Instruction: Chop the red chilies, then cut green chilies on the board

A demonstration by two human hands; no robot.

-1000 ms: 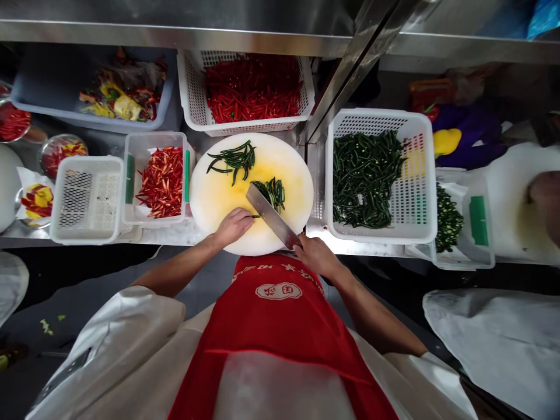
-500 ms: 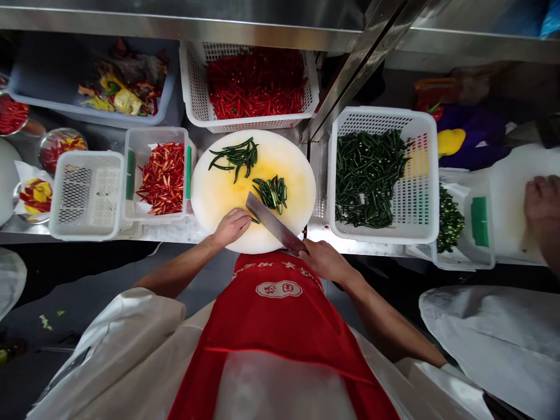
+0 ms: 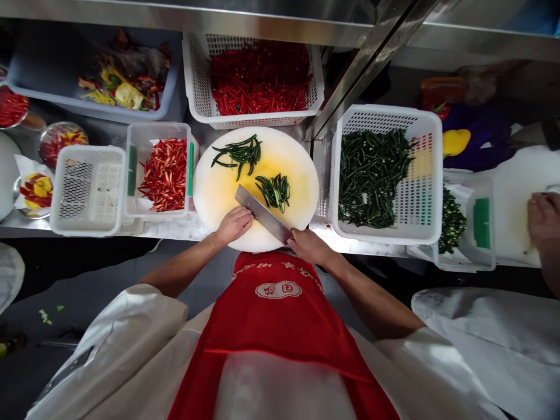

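My right hand (image 3: 308, 245) is wrapped round the handle of a cleaver (image 3: 263, 216), whose blade slants up and left over the round white cutting board (image 3: 210, 198). Beside the blade, at the board's near left, my left hand (image 3: 235, 225) has its fingers curled together; a green chili was at its fingertips earlier, but now the blade and fingers hide what is there. Cut green chilies (image 3: 275, 191) lie in a small pile right of the blade. Whole green chilies (image 3: 240, 153) form another pile at the board's far left.
Left stand a tub of sliced red chilies (image 3: 164, 175) and a white basket (image 3: 90, 189). Behind is a basket of red chilies (image 3: 260, 79); right, one of green chilies (image 3: 371, 175). Another person's hand (image 3: 545, 216) rests at far right. A metal post (image 3: 363, 73) rises behind.
The cleaver and my right hand have moved left, bringing the blade against my left fingertips. The small green chili piece seen there before is now hidden. The view has shifted slightly.
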